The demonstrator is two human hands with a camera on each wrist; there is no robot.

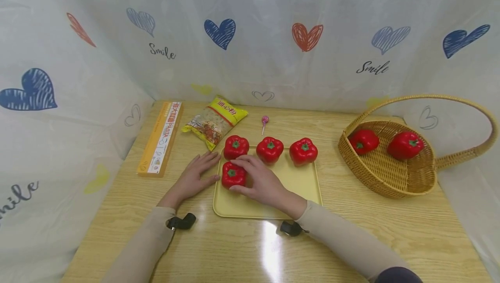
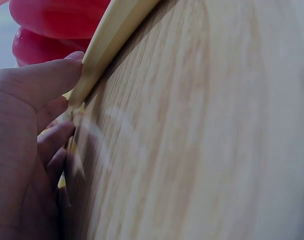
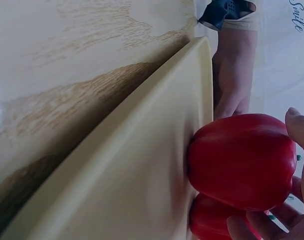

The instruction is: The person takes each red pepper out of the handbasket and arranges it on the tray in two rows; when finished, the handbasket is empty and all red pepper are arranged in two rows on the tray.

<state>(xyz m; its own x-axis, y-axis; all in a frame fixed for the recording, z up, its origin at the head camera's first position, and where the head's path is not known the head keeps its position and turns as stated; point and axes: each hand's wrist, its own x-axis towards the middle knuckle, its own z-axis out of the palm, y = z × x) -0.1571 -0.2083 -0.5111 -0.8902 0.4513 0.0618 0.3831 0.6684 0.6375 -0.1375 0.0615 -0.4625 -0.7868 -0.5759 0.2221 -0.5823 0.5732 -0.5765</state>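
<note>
A yellow tray [image 1: 300,187] lies on the table with several red bell peppers on it. My right hand [image 1: 265,183] grips the front left bell pepper [image 1: 232,176], fingers and thumb on its sides. In the right wrist view that pepper [image 3: 239,162] sits on the tray, another bell pepper [image 3: 214,215] beyond it. Along the tray's back edge are a left bell pepper [image 1: 236,146], a middle one [image 1: 269,149] and a right one [image 1: 303,151]. My left hand [image 1: 195,176] rests at the tray's left side, fingers extended, thumb at the rim [image 2: 99,55] in the left wrist view.
A wicker basket [image 1: 390,187] with a tall handle stands at the right, holding two bell peppers [image 1: 405,145]. Behind the tray lie a yellow noodle packet [image 1: 215,121] and a lollipop [image 1: 265,120]. An orange pasta box [image 1: 160,137] is at the left.
</note>
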